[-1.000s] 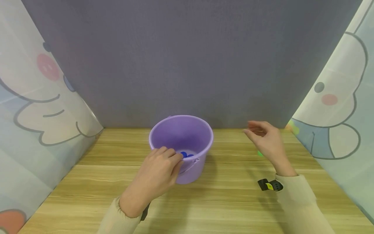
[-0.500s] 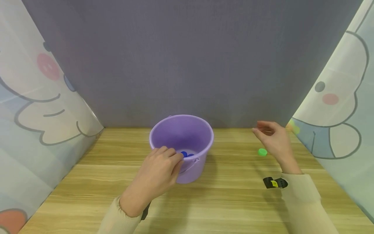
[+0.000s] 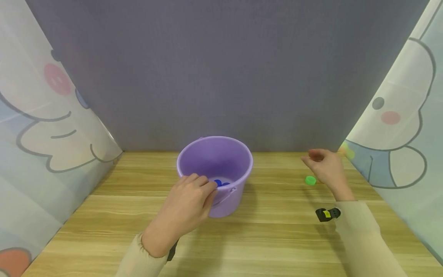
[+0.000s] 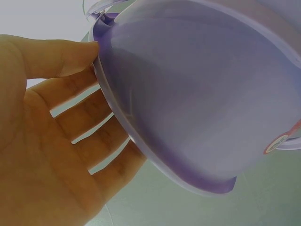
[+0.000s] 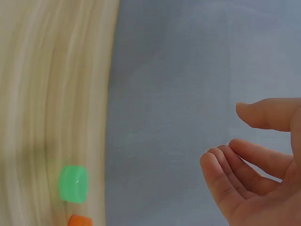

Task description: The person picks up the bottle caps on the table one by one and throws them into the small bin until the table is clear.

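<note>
We start on the left, where our left hand [image 3: 192, 198] is on the near side of the purple bucket [image 3: 230, 201], which stands on the table [image 3: 107, 215]. Well to the right, a small green cap [image 3: 310, 180] lies on the table near our right hand [image 3: 327, 169], with space between them. In the right wrist view, an orange thing [image 5: 80, 221] peeks in just beside the cap.

Our left hand grips the bucket's rim [image 3: 216, 137], fingers bent over it and thumb tip on it. Our right hand is up above the table, its fingers loosely bent, and we see a gap between thumb and fingertips.

In the bottom of the bucket, we see two small blue things [image 3: 217, 182]. The rim and our left hand hide some of the inside, so we cannot tell how many there are in all.
</note>
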`<state>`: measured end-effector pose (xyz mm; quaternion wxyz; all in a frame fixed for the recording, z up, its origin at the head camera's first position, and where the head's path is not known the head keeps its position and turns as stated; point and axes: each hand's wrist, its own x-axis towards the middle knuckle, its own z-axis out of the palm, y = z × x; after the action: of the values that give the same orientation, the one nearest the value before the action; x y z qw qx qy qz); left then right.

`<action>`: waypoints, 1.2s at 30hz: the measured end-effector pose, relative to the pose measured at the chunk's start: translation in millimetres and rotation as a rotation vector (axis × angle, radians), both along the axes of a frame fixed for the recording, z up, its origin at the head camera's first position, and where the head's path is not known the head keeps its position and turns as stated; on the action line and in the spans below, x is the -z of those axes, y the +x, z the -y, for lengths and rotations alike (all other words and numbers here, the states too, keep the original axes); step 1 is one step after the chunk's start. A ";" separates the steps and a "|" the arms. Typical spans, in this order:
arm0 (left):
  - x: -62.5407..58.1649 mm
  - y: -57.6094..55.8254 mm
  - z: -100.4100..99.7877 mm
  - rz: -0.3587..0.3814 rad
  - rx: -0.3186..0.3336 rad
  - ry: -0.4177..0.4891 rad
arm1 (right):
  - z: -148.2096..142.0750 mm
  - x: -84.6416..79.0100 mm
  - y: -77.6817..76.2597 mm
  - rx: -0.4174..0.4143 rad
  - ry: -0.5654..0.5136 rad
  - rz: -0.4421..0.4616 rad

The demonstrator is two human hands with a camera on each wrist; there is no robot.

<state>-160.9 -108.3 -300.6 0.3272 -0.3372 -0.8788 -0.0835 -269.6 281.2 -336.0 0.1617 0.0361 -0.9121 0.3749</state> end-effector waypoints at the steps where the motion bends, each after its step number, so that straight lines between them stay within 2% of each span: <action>1: 0.0 -0.1 0.0 0.001 0.001 -0.001 | -1.4 1.2 -1.7 -0.004 0.011 0.005; 19: 0.9 -0.9 1.4 -0.001 0.002 -0.002 | -17.2 19.6 -22.0 -0.058 0.172 0.150; 26: 1.3 -0.9 1.6 -0.005 0.002 0.000 | -23.4 24.8 -30.0 -0.078 0.272 0.196; 32: 1.4 -1.2 1.7 -0.004 0.000 0.001 | -26.1 29.9 -35.0 -0.110 0.336 0.288; 36: 1.0 -1.2 1.5 -0.006 -0.004 -0.003 | -28.4 32.9 -35.6 -0.122 0.370 0.313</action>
<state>-162.0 -109.8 -301.6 0.3295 -0.3361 -0.8786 -0.0808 -305.2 309.5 -368.9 -0.0136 0.0616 -0.9753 0.2116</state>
